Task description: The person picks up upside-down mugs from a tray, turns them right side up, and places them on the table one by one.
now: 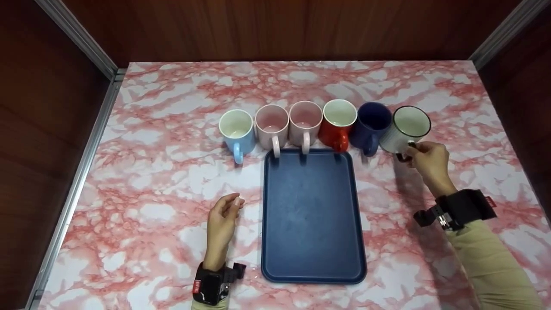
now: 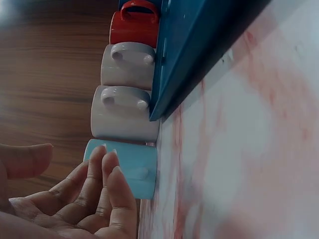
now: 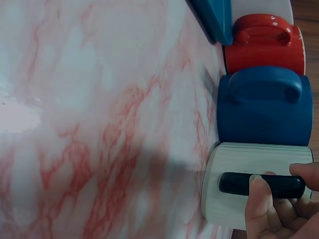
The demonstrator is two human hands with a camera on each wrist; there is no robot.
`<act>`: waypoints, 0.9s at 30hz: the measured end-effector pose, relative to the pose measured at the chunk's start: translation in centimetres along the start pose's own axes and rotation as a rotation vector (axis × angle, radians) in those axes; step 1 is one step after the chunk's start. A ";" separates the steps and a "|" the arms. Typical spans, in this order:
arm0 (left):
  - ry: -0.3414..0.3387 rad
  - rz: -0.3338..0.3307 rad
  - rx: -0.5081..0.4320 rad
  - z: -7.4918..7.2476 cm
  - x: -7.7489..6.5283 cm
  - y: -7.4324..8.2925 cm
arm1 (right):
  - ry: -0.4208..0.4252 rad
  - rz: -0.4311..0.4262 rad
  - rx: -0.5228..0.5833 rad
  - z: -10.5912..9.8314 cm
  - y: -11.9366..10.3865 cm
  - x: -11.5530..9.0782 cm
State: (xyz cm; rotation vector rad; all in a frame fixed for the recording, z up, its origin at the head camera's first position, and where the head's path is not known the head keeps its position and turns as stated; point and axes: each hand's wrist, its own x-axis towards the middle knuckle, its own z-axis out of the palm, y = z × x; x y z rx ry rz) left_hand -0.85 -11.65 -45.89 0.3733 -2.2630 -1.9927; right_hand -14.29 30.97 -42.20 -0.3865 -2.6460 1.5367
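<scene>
At the right end of a row of mugs stands a white mug (image 1: 394,137) with a black rim and black handle (image 3: 239,183). My right hand (image 1: 431,161) grips that handle, with thumb and fingers around it in the right wrist view. Close on its left is a dark blue mug (image 1: 371,125). My left hand (image 1: 222,219) hovers left of the blue tray (image 1: 312,215), fingers loosely bent and holding nothing. In the left wrist view its fingers overlap the light blue mug (image 2: 134,167), which is at the row's left end.
Between the end mugs stand two pink mugs (image 1: 271,125) and a red mug (image 1: 335,131), handles facing me. The tray's far edge lies right below their handles. Wooden panels (image 1: 292,30) border the marbled table (image 1: 163,172) at the back and sides.
</scene>
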 end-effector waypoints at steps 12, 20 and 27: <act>0.000 -0.004 0.042 0.2 0.0 -0.1 | -0.013 -0.033 0.131 0.1 0.5 0.4; 0.026 0.001 0.089 0.4 0.1 0.0 | 0.043 -0.060 0.039 0.4 0.4 -1.5; 0.050 0.098 0.176 1.2 0.9 1.0 | 0.221 -0.084 0.037 0.8 0.0 -3.3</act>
